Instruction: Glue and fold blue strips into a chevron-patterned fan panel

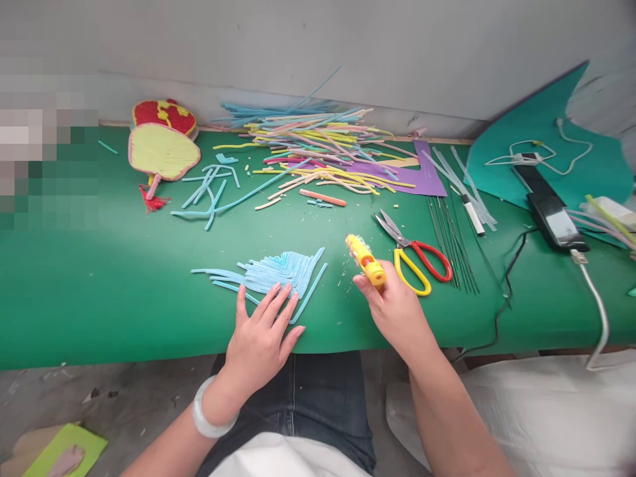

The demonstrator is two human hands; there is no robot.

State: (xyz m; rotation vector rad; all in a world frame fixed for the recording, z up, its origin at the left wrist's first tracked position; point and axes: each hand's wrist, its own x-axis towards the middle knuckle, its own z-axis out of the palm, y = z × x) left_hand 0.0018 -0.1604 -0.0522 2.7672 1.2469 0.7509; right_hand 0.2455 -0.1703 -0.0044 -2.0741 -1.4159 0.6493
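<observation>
My left hand [263, 338] lies flat, fingers spread, on a light-blue piece [281, 271] made of strips set side by side in a V-shaped pattern. A bent blue strip [312, 291] runs along its right edge, partly under my fingers. My right hand [397, 305] is closed around a yellow hot glue gun [366, 258], held to the right of the blue piece. Just beyond it lie scissors [405, 242] with one red and one yellow handle, blades apart.
A pile of coloured strips [318, 139] lies at the back over purple sheet [432, 172]. Two decorated fans [163, 152] stand back left. On the right are thin wires [452, 245], clear glue sticks [472, 185], a white marker [473, 215], a black device [556, 218] and cords.
</observation>
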